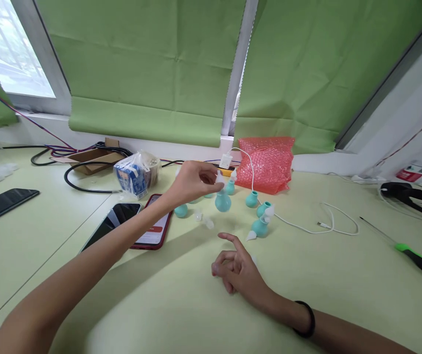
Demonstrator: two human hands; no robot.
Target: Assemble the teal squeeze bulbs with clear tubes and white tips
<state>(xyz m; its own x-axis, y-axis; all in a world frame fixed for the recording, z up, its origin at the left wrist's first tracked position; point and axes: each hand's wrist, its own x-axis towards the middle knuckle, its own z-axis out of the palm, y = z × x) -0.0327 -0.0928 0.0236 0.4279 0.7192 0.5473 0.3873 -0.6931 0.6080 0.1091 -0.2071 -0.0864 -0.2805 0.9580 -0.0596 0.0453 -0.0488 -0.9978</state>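
Note:
My left hand (197, 178) pinches the clear-white nozzle of a teal squeeze bulb (223, 201) and holds it upright over the table. My right hand (238, 268) hovers nearer to me, with the index finger stretched out and the other fingers loosely curled; I see nothing in it. To its upper right lies another teal bulb (260, 226) with a translucent piece at its mouth, close to a white pointed tip (251, 236). Two bulbs without nozzles, one upright (251, 199) and one tilted (264, 209), stand behind. Small translucent caps (208, 222) lie below the held bulb.
Two phones, one dark (122, 216) and one red-cased (155, 231), lie under my left forearm. A red bubble-wrap bag (266, 164) stands at the back. A white cable (306, 230) and a green-black screwdriver (417, 260) lie to the right, a bagged blue box (133, 177) to the left.

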